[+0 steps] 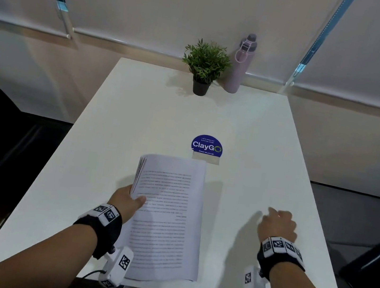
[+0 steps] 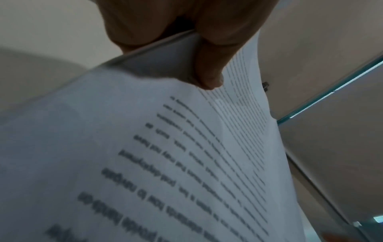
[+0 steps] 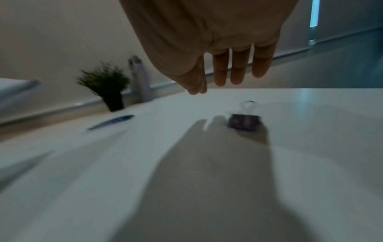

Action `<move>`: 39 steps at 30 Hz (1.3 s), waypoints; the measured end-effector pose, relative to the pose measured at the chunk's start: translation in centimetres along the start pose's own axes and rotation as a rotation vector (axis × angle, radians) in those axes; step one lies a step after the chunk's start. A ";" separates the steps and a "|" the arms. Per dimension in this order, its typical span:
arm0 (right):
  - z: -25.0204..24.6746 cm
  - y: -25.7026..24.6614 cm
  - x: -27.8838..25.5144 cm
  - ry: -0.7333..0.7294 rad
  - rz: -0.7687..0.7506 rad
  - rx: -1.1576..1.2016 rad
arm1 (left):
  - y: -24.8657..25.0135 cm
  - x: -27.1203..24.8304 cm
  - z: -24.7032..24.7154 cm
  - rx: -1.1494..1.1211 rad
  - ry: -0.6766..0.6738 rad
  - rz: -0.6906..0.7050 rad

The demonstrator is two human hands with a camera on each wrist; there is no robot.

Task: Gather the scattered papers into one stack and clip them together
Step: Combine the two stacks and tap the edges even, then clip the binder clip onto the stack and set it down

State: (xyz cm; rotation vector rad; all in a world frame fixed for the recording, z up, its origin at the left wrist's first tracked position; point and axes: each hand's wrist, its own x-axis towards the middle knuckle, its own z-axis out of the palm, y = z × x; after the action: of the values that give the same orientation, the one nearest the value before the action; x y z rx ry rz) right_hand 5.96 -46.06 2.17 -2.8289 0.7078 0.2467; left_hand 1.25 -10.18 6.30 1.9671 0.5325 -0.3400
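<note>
One stack of papers (image 1: 167, 215) | left hand (image 1: 126, 199) grips | sticker (image 1: 206, 145) reads "ClayGo"

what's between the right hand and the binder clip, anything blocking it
Nothing visible. In the right wrist view the right hand hovers open above bare table, and the binder clip sits alone just past the fingertips. The paper stack is off to the side in the left hand.

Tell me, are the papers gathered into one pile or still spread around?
Gathered: the left hand grips one stack of papers at its edge; no loose sheets show on the table.
</note>
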 end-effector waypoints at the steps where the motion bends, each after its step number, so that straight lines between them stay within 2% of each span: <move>1: 0.5 1.1 0.1 -0.017 0.054 -0.006 | -0.4 0.0 0.1 0.017 -0.018 -0.018; 4: 1.7 2.9 0.6 -0.085 0.189 0.088 | -1.3 0.2 0.3 0.058 -0.050 -0.056; 7: 2.4 3.3 1.3 -0.111 0.244 0.162 | -1.9 0.4 0.5 0.061 -0.058 -0.087; 12: 2.1 2.5 1.3 -0.156 0.138 0.248 | -2.3 0.5 0.4 0.051 -0.052 -0.128; 14: 1.8 1.5 1.1 -0.120 0.101 0.342 | -2.3 0.6 0.3 0.034 -0.051 -0.138; 17: 0.8 -2.1 0.2 -0.093 -0.053 0.463 | -2.3 0.5 0.2 0.008 -0.053 -0.136; 20: -0.7 -7.0 -1.5 -0.152 -0.216 0.644 | -2.0 0.4 0.1 0.004 -0.069 -0.115; 23: -2.7 -11.8 -3.4 -0.187 -0.461 0.820 | -1.6 0.1 0.1 -0.009 -0.085 -0.092; 26: -4.4 -15.5 -5.0 -0.116 -0.744 0.796 | -1.0 -0.4 0.2 -0.036 -0.103 -0.065; 28: -4.7 -17.1 -5.3 -0.057 -0.879 0.774 | -0.7 -0.7 0.3 -0.035 -0.102 -0.039; 33: -4.7 -18.5 -4.8 -0.034 -1.048 0.719 | -0.2 -1.3 0.3 -0.043 -0.116 0.006; 39: -5.0 -18.7 -4.4 -0.037 -1.164 0.597 | 0.0 -1.7 0.3 -0.039 -0.112 0.008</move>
State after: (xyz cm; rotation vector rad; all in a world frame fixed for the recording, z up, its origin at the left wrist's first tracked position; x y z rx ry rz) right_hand 11.63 -29.21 11.07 -2.1777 -0.7791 -0.1064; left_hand -0.18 -10.84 6.97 1.8995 0.4563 -0.4292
